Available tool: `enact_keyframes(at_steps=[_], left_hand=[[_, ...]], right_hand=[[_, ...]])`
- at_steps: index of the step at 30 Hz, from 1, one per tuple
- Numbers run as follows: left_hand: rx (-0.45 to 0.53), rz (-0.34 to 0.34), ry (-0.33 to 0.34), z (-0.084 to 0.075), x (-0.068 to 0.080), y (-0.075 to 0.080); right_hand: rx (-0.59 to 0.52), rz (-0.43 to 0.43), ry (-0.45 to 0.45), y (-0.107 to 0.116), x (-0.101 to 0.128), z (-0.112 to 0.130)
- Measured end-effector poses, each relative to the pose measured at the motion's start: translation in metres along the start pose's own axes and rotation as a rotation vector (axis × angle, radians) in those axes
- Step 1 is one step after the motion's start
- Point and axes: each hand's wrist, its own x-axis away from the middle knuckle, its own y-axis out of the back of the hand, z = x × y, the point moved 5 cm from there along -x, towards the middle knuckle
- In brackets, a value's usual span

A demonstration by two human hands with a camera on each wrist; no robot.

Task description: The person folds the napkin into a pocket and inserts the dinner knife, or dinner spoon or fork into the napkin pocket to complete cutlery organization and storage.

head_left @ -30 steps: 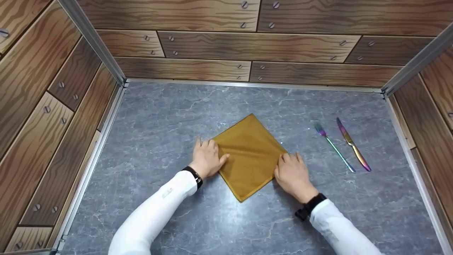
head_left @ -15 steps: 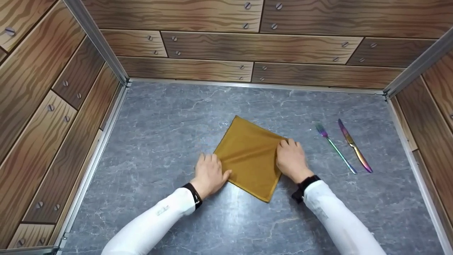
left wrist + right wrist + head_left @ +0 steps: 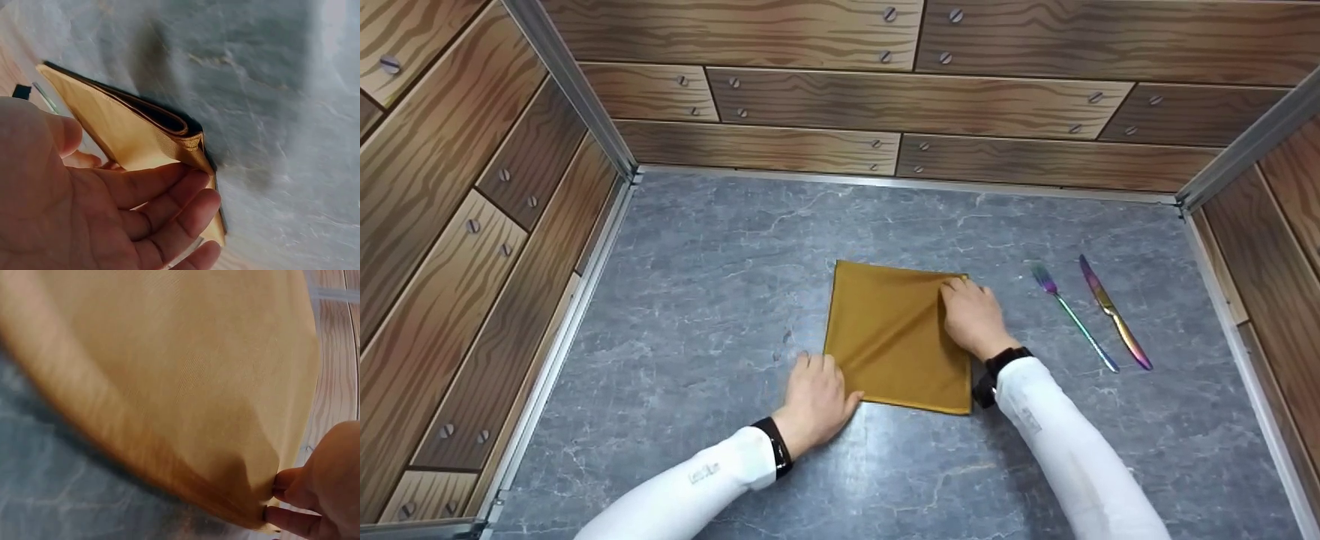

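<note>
A person's right hand (image 3: 973, 319) has a pinching grip, thumb and finger on the edge of a mustard-coloured, square fabric cloth (image 3: 896, 356) near its far right corner. At the near left corner, the left hand (image 3: 816, 401) touches the same cloth with loosely extended fingers, its thumb set apart from them. The cloth lies between the two hands, a soft diagonal ridge running across it from one toward the other.

Layers and a rounded fold show along an edge in the left wrist view, so the folding looks largely done; squaring and smoothing appear to be what is left, since the ridge is not yet flat. A slim iridescent metal fork (image 3: 1078, 322) and an iridescent metal table knife (image 3: 1110, 309) lie untouched and side by side to the right, apart from the cloth, tips toward the far side.

Beneath everything spreads a grey, marble-patterned surface (image 3: 720, 262), glossy with reflected light at its near middle. Brown wood-print panels (image 3: 802, 146) dotted with screw heads wall in the left, far and right sides, with silvery metal strips (image 3: 780, 175) along their base.
</note>
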Motion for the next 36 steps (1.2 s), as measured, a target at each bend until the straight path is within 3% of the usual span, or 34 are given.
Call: enact_keyframes(at_steps=[20,29,36], left_hand=[[0.008,-0.114,-0.001,-0.003,0.003,-0.002],[0.035,-0.102,-0.016,-0.002,0.004,-0.002],[0.119,-0.124,-0.099,0.013,0.001,-0.002]], right_hand=[[-0.049,0.05,-0.059,-0.001,0.001,-0.005],[-0.058,0.052,-0.054,-0.004,0.003,-0.007],[-0.075,0.026,0.009,-0.009,0.012,-0.005]])
